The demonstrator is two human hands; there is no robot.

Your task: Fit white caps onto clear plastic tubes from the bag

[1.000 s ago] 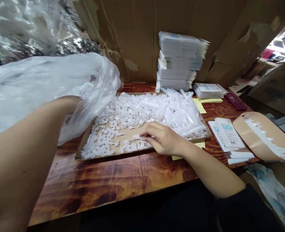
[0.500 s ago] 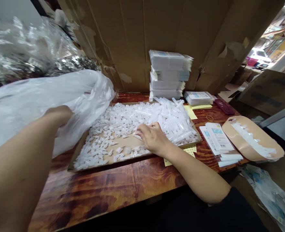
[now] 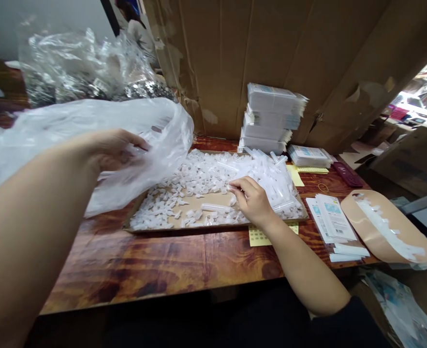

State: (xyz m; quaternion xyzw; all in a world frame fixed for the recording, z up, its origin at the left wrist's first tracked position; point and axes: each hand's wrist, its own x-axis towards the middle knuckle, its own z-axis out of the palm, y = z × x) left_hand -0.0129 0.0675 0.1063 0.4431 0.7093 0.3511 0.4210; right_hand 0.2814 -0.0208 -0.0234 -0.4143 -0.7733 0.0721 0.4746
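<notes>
My right hand (image 3: 251,198) is over a shallow cardboard tray (image 3: 208,198), thumb and fingertips pinched on a small white plastic piece whose exact kind is unclear. Many small white pointed plastic caps (image 3: 158,208) are scattered in the tray. Clear plastic tubes (image 3: 271,179) are heaped at its right end. One loose tube (image 3: 215,208) lies just left of my right hand. My left hand (image 3: 117,149) is at a translucent white plastic bag (image 3: 71,116), its fingers stretched apart near the bag's mouth; the lower fingers are blurred.
Stacked white printed packs (image 3: 271,118) stand behind the tray. A maroon phone-like object (image 3: 347,174), printed cards (image 3: 331,217) and a beige bin (image 3: 394,241) with white strips are to the right. A clear bag of dark metallic parts (image 3: 90,82) stands back left; a person (image 3: 140,36) is beyond.
The view has swung left. My left hand has opened out at the bag's mouth. My right hand has shifted within the tray, and a tube now shows lying beside it.
</notes>
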